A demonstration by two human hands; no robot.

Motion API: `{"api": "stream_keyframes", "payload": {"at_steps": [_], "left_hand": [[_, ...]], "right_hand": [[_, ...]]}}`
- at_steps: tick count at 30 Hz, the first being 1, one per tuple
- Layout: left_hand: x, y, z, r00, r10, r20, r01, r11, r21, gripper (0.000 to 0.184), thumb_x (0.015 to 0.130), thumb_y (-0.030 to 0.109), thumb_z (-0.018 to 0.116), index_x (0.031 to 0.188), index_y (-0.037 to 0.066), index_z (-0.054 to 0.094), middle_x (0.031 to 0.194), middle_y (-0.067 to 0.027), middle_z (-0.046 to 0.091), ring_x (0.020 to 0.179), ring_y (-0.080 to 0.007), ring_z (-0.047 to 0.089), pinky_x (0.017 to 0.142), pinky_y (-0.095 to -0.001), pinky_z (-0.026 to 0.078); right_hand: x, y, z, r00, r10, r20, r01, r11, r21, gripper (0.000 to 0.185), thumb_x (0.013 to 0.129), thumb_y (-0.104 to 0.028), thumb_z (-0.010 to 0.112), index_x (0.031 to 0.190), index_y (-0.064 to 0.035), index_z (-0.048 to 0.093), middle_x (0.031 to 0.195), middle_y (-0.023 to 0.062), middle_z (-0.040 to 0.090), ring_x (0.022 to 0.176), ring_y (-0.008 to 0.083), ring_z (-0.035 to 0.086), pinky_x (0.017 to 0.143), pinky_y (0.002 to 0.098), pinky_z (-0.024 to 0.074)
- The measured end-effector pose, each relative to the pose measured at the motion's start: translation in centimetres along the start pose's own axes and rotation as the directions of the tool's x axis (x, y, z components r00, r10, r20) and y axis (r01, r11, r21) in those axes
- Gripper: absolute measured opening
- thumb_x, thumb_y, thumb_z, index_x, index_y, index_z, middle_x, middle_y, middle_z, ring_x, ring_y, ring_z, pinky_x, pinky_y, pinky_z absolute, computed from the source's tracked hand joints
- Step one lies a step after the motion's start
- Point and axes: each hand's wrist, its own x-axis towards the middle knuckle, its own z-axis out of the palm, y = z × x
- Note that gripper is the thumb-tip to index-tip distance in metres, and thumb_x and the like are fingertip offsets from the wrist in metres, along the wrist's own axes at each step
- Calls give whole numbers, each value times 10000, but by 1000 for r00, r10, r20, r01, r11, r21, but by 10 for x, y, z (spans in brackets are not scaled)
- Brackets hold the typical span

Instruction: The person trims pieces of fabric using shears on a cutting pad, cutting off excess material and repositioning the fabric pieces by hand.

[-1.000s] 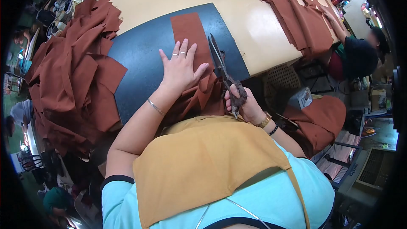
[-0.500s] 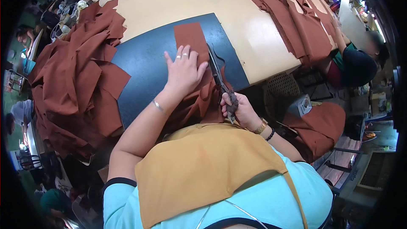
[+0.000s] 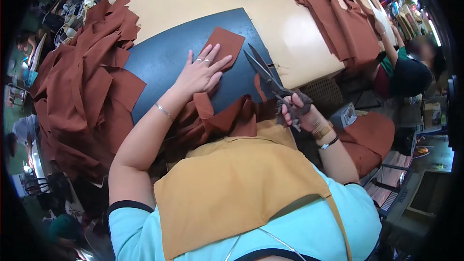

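My left hand lies with fingers spread over a rectangular piece of rust-brown fabric on a dark blue mat. The piece is tilted, and my palm hides its lower part. My right hand is wrapped round the handles of a pair of large scissors, whose grips look bound in dark cloth. The blades stand a little apart and point up and left, clear of the piece. Below my left hand, more brown fabric hangs bunched over the mat's near edge. A narrow brown strip lies near the blades.
A large heap of brown fabric fills the left of the table. Cut brown pieces are stacked at the far right, where a co-worker reaches toward them. More brown cloth rests beside my right arm.
My right hand has drawn the scissors right, away from the fabric, and the blades have parted. Under my left hand the rectangular piece has turned clockwise and lies separate from the bunched cloth.
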Motion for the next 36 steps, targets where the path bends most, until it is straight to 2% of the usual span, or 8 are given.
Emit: {"api": "stream_keyframes", "payload": {"at_steps": [2,8,9,14,20,23,26,36], "left_hand": [[-18,-2,-10,994,94,53,-95,995,6,541,930,300,428,1460,340,328,1572,-90,174,1443,-305,174,1082,-655,175],[-47,0,-26,971,190,144,-190,982,-18,520,921,313,394,1440,328,378,1579,-72,160,1442,-300,178,1107,-630,118],[-48,0,-26,969,198,146,-198,980,-19,521,919,319,393,1440,327,380,1579,-72,161,1441,-301,181,1107,-631,117],[-50,-2,-24,966,212,147,-213,977,-11,528,911,337,395,1439,326,385,1577,-75,167,1436,-309,195,1103,-638,113],[-51,-1,-25,966,215,145,-216,976,-7,523,914,329,388,1437,322,391,1577,-77,168,1436,-316,194,1099,-641,113],[-50,-1,-26,966,217,143,-217,976,-13,523,913,332,388,1436,318,394,1577,-81,167,1437,-315,193,1099,-641,111],[-50,0,-26,966,214,142,-214,977,-14,521,916,340,383,1436,315,396,1575,-86,173,1437,-316,193,1096,-641,116],[-51,9,-26,963,235,133,-237,972,-8,518,918,349,367,1435,316,395,1571,-97,186,1430,-323,213,1084,-657,125]], "right_hand": [[-5,-9,-6,998,63,-17,-63,997,-41,460,919,-498,555,837,-49,609,669,18,606,559,111,582,570,258,508],[-2,-28,-6,995,75,71,-52,960,-276,423,883,-438,632,771,-30,622,610,30,595,524,95,591,516,221,506],[0,-31,-8,991,78,106,-42,949,-311,445,864,-455,643,776,-19,629,620,35,600,537,96,599,521,216,506],[4,-42,-8,989,102,106,-61,941,-332,278,881,-294,669,796,-34,615,660,10,610,551,68,598,532,220,516],[4,-52,-7,989,144,13,-119,863,-490,240,866,-250,673,793,-27,623,679,13,616,571,68,604,521,214,517],[0,-54,-10,993,111,44,-70,838,-541,267,881,-283,665,792,-35,624,694,11,607,552,74,588,510,202,495],[-3,-62,-14,984,173,48,-108,786,-609,270,880,-287,666,811,-29,628,719,23,613,579,73,591,520,205,499],[11,-50,-4,992,116,53,-78,878,-472,243,878,-267,669,825,-31,638,731,12,612,593,69,583,535,212,507]]}}
